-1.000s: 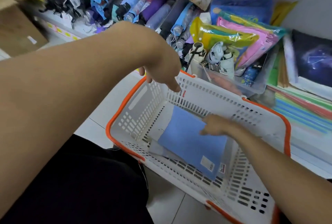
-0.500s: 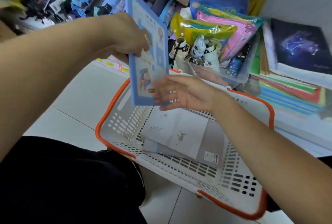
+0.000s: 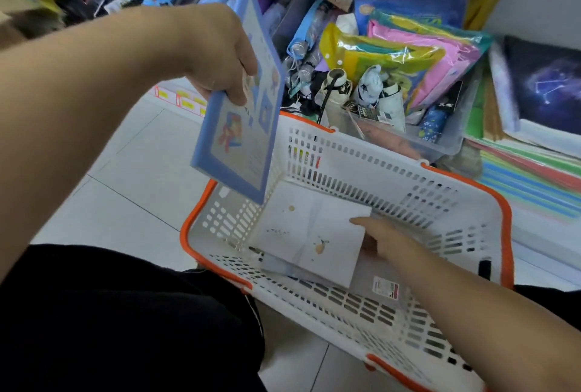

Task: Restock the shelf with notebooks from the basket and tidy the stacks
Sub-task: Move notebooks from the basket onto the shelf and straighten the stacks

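I have the blue notebook [image 3: 239, 102] up in my left hand [image 3: 220, 55], upper left of the frame, tilted on edge above the basket's left corner; my fingers [image 3: 248, 66] curl over the cover and the thumb pinches it from the near side. My right hand [image 3: 386, 240] is down inside the white basket [image 3: 361, 152] with the orange rim, lower centre. Its index finger lies straight along the right edge of the white notebook [image 3: 308, 231] on the basket floor, and whether the other fingers are under that edge I cannot tell. More flat stock seems to lie beneath the white one, poking out at its lower left and right.

What could go wrong, as I judge it: the blue notebook is held one-handed near its middle and could swing or slip out if I move it quickly towards the shelf. The white notebook lies flat on a slotted floor, so a corner could snag in a slot or drag the item under it along. The shelf [image 3: 534, 190] at right is crowded with coloured paper stacks and a dark constellation-cover book [image 3: 547, 86], so a careless drop there could skew them.

Writing: a red-and-white price sticker [image 3: 385, 288] shows beside my right wrist, and yellow shelf tags [image 3: 185, 102] sit at middle left, both too blurred to read.
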Tool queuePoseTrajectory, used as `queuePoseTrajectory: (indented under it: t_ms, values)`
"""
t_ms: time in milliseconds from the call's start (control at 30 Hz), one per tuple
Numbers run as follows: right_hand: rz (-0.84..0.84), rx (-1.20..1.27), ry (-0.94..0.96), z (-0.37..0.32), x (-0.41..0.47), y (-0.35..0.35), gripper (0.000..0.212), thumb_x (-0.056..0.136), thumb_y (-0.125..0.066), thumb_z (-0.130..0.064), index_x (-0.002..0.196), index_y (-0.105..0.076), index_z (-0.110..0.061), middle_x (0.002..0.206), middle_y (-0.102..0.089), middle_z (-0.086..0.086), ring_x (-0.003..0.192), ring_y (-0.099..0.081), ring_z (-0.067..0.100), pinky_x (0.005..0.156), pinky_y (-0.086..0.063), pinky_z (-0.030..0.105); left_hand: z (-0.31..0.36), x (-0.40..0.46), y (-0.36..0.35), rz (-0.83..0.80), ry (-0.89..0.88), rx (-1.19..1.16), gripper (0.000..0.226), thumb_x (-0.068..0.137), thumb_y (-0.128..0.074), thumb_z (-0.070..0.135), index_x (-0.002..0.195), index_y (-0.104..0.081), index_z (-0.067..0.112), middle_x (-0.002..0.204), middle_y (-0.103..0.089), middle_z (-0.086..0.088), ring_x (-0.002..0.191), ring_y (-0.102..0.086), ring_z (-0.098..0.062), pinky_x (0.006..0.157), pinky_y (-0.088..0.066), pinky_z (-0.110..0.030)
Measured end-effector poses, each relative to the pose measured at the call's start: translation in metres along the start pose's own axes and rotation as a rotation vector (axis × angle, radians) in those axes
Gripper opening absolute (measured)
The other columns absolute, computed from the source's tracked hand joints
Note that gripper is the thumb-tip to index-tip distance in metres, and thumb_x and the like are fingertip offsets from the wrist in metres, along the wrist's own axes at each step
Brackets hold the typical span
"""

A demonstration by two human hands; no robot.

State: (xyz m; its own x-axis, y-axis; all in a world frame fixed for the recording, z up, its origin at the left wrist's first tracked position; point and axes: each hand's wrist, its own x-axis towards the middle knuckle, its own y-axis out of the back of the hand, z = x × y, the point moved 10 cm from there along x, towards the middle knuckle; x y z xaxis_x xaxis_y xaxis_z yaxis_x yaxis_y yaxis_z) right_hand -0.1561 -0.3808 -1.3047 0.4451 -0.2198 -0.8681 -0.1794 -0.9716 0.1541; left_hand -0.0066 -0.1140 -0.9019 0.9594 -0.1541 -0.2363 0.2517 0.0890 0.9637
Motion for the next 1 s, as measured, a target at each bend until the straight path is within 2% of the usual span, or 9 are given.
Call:
queuePoseTrajectory:
  t_ms: [167, 300, 433, 533, 600, 767, 833, 933, 1000]
  values:
    - [-0.171, -0.178, 0.283, -0.076, -0.059, -0.028, 0.027, 0.093, -0.064, -0.013, 0.119, -0.061, -0.009, 0.101, -0.073, 0.015, 0.083, -0.070, 0.030, 0.067, -0.059, 0.039, -0.009, -0.004, -0.006, -0.079, 0.016, 0.016, 0.040, 0.083, -0.074, 0.014, 0.122, -0.067, 0.023, 0.110, -0.054, 0.003, 0.093, -0.056, -0.025, 0.078, -0.043, -0.029]
    - [-0.117, -0.388, 0.541, -0.167, -0.144, -0.026, 0.016, 0.093, -0.060, 0.000, 0.108, -0.058, -0.003, 0.084, -0.067, 0.023, 0.051, -0.063, 0.029, 0.042, -0.053, 0.033, -0.018, -0.014, 0.001, -0.064, 0.048, 0.132, 0.038, 0.087, -0.060, 0.005, 0.123, -0.067, 0.015, 0.122, -0.062, -0.010, 0.103, -0.058, -0.030, 0.086, -0.050, -0.034]
    - [0.025, -0.367, 0.751, -0.268, -0.259, 0.018, 0.021, 0.086, -0.065, -0.005, 0.106, -0.060, 0.002, 0.073, -0.062, 0.021, 0.041, -0.059, 0.024, 0.045, -0.051, 0.031, -0.034, -0.024, 0.021, -0.020, 0.114, 0.147, 0.038, 0.088, -0.047, 0.010, 0.123, -0.063, 0.007, 0.119, -0.061, -0.016, 0.100, -0.057, -0.032, 0.091, -0.050, -0.036]
    - [-0.053, -0.208, 0.821, -0.320, -0.336, 0.050, 0.023, 0.088, -0.058, -0.007, 0.111, -0.062, -0.004, 0.080, -0.063, 0.016, 0.056, -0.059, 0.024, 0.042, -0.052, 0.026, -0.055, -0.031, 0.030, 0.003, 0.244, -0.123, 0.027, 0.092, -0.042, 0.010, 0.107, -0.065, 0.009, 0.119, -0.063, -0.014, 0.096, -0.059, -0.029, 0.082, -0.050, -0.036]
    - [-0.133, -0.018, 0.817, -0.332, -0.368, 0.069, 0.023, 0.093, -0.052, -0.004, 0.115, -0.059, -0.005, 0.088, -0.065, 0.013, 0.058, -0.065, 0.017, 0.042, -0.053, 0.021, -0.067, -0.036, 0.032, 0.047, 0.346, -0.544, 0.012, 0.093, -0.050, 0.013, 0.092, -0.061, 0.009, 0.109, -0.068, -0.019, 0.082, -0.062, -0.029, 0.068, -0.051, -0.036]
    - [-0.421, 0.285, 0.668, -0.285, -0.378, 0.080, 0.030, 0.091, -0.052, -0.002, 0.121, -0.058, 0.001, 0.100, -0.073, 0.019, 0.069, -0.074, 0.023, 0.053, -0.061, 0.030, -0.034, -0.052, 0.047, 0.077, 0.319, -1.462, 0.061, 0.076, -0.061, 0.072, 0.091, -0.073, 0.014, 0.091, -0.074, -0.016, 0.082, -0.071, -0.035, 0.078, -0.057, -0.047]
    - [-0.482, 0.135, 0.622, -0.263, -0.380, 0.071, 0.036, 0.087, -0.057, -0.003, 0.123, -0.061, -0.007, 0.108, -0.072, 0.020, 0.073, -0.075, 0.027, 0.058, -0.063, 0.037, -0.011, -0.056, 0.057, 0.119, 0.241, -1.601, 0.047, 0.074, -0.077, 0.053, 0.100, -0.074, 0.015, 0.097, -0.075, -0.014, 0.083, -0.072, -0.036, 0.078, -0.058, -0.050]
    - [-0.434, -0.164, 0.649, -0.254, -0.380, 0.064, 0.035, 0.093, -0.059, -0.005, 0.123, -0.064, -0.021, 0.112, -0.074, 0.011, 0.091, -0.074, 0.024, 0.075, -0.062, 0.037, 0.003, -0.058, 0.075, 0.339, 0.172, -1.607, 0.033, 0.083, -0.069, 0.005, 0.114, -0.064, 0.016, 0.107, -0.073, -0.011, 0.087, -0.072, -0.033, 0.076, -0.060, -0.049]
    - [-0.310, -0.299, 0.733, -0.263, -0.381, 0.069, 0.026, 0.093, -0.061, -0.012, 0.115, -0.069, -0.025, 0.108, -0.075, 0.003, 0.097, -0.071, 0.017, 0.087, -0.058, 0.038, 0.011, -0.064, 0.086, 0.405, 0.122, -1.638, 0.037, 0.085, -0.065, 0.003, 0.118, -0.059, 0.018, 0.109, -0.070, -0.011, 0.087, -0.071, -0.033, 0.071, -0.061, -0.047]
